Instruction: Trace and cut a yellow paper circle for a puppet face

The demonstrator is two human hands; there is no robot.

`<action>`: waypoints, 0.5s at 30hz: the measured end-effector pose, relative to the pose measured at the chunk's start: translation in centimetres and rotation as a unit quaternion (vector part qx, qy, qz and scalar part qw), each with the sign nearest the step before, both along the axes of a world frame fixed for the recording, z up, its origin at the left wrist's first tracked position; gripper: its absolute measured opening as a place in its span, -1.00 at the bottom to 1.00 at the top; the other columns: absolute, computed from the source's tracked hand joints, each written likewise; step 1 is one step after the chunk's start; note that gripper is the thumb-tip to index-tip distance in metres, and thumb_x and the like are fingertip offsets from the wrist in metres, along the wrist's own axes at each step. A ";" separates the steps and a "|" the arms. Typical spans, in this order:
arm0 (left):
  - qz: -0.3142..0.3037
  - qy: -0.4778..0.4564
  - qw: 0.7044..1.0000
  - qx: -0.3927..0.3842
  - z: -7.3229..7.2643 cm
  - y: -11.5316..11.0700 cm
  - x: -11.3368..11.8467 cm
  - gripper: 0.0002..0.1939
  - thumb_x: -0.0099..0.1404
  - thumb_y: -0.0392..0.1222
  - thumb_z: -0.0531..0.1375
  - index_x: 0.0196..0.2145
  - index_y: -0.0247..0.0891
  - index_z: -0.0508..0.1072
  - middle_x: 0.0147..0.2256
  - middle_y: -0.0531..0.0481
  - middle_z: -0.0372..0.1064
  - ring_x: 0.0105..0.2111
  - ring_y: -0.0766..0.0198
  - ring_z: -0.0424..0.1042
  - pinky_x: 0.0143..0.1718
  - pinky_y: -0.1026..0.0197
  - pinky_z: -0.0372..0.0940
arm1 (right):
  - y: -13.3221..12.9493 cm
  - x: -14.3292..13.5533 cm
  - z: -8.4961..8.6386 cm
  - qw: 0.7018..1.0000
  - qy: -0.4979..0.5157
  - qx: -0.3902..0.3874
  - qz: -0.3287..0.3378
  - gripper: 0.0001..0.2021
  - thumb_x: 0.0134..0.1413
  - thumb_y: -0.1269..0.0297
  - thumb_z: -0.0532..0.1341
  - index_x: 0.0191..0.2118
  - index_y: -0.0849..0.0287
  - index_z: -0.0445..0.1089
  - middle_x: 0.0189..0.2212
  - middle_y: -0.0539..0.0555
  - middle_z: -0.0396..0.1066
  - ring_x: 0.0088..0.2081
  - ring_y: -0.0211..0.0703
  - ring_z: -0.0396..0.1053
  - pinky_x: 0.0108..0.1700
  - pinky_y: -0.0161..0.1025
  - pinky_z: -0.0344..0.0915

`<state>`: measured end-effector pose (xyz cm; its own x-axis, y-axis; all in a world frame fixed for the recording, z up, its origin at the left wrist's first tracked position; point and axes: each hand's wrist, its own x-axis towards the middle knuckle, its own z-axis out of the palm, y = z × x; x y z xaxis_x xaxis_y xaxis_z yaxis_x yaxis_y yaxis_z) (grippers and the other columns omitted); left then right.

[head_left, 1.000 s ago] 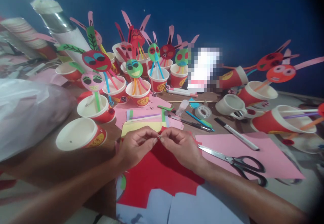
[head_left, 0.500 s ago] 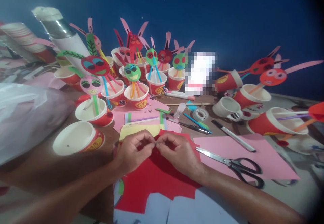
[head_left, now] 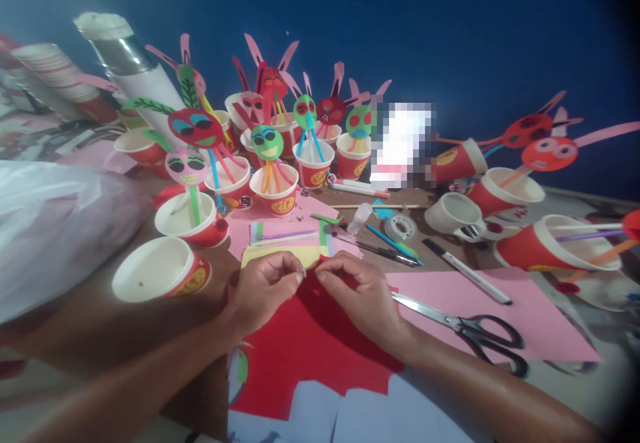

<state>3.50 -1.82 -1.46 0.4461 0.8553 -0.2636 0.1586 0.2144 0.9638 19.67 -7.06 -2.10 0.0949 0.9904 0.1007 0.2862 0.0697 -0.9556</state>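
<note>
Over a sheet of red paper point(head_left: 320, 343), my left hand point(head_left: 267, 289) is pinched, with a tiny pale bit at its fingertips, too small to name. A short gap separates it from my right hand point(head_left: 357, 289), whose thumb and forefinger are pressed together; what they hold, if anything, cannot be made out. Yellow paper point(head_left: 255, 254) lies just beyond my left fingers. Black-handled scissors point(head_left: 460, 326), their blades partly open, rest on pink paper point(head_left: 545, 323) beside my right wrist. White sheets point(head_left: 310, 406) stick out below the red paper.
Behind the hands stand several red paper cups point(head_left: 275, 193) with paper-face straw puppets point(head_left: 267, 143). An unfilled cup point(head_left: 155, 269) tilts at left near a plastic bag point(head_left: 55, 243). Pens point(head_left: 385, 253), a tape roll point(head_left: 400, 227), a mug point(head_left: 454, 216) and a marker point(head_left: 470, 273) lie at right.
My hands have moved apart; their fingertips were together before. The small bit now shows at my left fingertips. The whole view has shifted slightly.
</note>
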 end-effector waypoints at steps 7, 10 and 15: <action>-0.006 -0.004 1.000 0.028 0.4 -0.3 0.2 -0.96 0.01 -0.29 0.16 -0.53 -0.30 0.35 -0.61 0.14 0.22 -0.61 0.45 0.15 -0.57 0.38 0.10 | -0.3 -0.5 0.0 1.000 -0.018 -0.005 0.017 -0.89 0.01 0.39 0.17 -0.48 0.14 0.40 -0.54 -0.06 0.36 -0.46 -0.29 0.30 -0.37 -0.36 0.22; -0.011 -0.001 0.999 0.031 0.2 -0.4 0.1 -0.97 0.01 -0.30 0.16 -0.53 -0.30 0.35 -0.58 0.11 0.25 -0.57 0.42 0.21 -0.53 0.37 0.14 | -0.3 -0.6 -0.1 0.999 -0.017 -0.020 0.027 -0.90 0.02 0.38 0.17 -0.48 0.14 0.39 -0.52 -0.04 0.39 -0.43 -0.27 0.33 -0.34 -0.35 0.24; -0.032 0.014 0.998 0.043 -0.4 -0.5 -0.1 -0.94 0.08 -0.26 0.16 -0.50 -0.30 0.34 -0.55 0.09 0.26 -0.53 0.41 0.23 -0.51 0.38 0.14 | -0.4 -0.6 -0.1 0.999 -0.023 -0.024 0.023 -0.88 0.03 0.39 0.15 -0.49 0.15 0.35 -0.53 -0.06 0.36 -0.44 -0.28 0.30 -0.34 -0.35 0.23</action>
